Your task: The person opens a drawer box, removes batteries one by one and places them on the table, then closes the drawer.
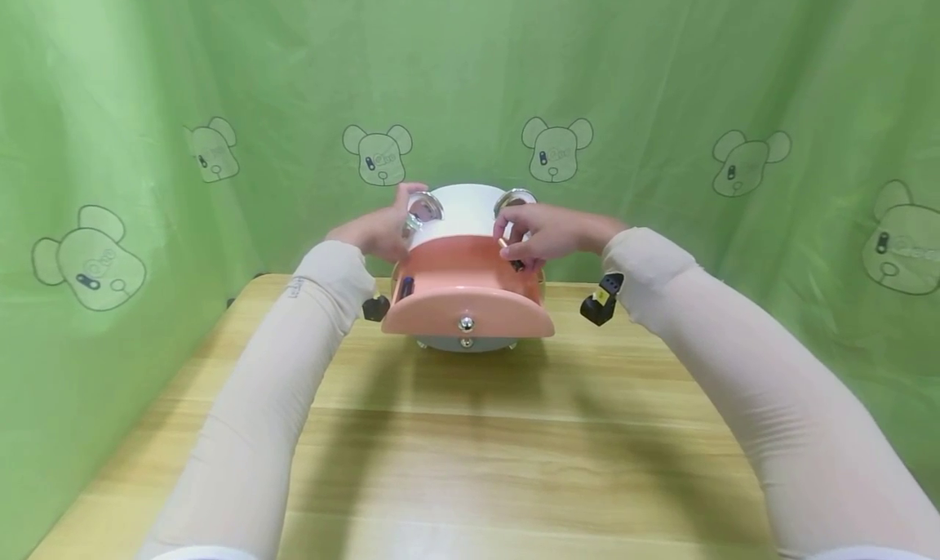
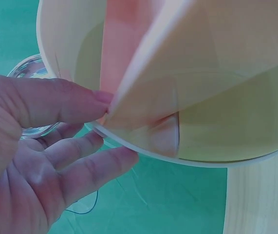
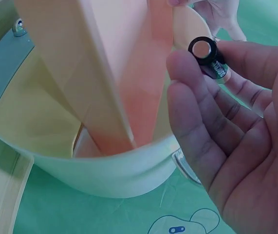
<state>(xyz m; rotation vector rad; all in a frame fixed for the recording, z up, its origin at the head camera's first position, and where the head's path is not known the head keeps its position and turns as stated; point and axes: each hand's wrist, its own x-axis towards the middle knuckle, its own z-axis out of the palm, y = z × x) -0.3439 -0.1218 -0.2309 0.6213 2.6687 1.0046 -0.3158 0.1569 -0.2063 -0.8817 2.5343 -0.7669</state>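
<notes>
A rounded white box (image 1: 467, 205) stands on the table with its salmon-pink drawer (image 1: 467, 303) tilted out at the front. The drawer has a silver knob (image 1: 466, 324). At the box's left side my left hand (image 1: 382, 229) pinches the rim, thumb inside and fingers outside in the left wrist view. Over the right side of the drawer, my right hand (image 1: 539, 232) holds a black battery (image 3: 214, 64) with a copper-coloured end between thumb and fingers. A small dark object (image 1: 407, 287) lies inside the drawer at its left.
Shiny round silver pieces (image 1: 426, 206) stick out from the box's upper sides. A grey lower front (image 1: 470, 344) with another knob shows under the drawer. Green curtains (image 1: 470, 62) with bear prints surround the wood-grain table (image 1: 470, 454).
</notes>
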